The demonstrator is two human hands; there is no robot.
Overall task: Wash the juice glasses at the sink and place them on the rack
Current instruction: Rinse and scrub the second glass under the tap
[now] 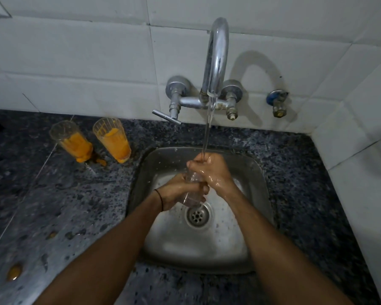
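Glass (193, 191): clear, at sink (259, 172) centre, over the drain (197, 215); long axis tilted, top leaning away from me toward the tap (216, 58)
Left grip (177, 191): my fingers wrapped round its lower half
Right grip (210, 170): clasping its top end, under the water (207, 128)

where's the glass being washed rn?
Head view, centre: the clear glass is over the sink, gripped by the left hand and right hand under the stream from the tap, just above the drain.
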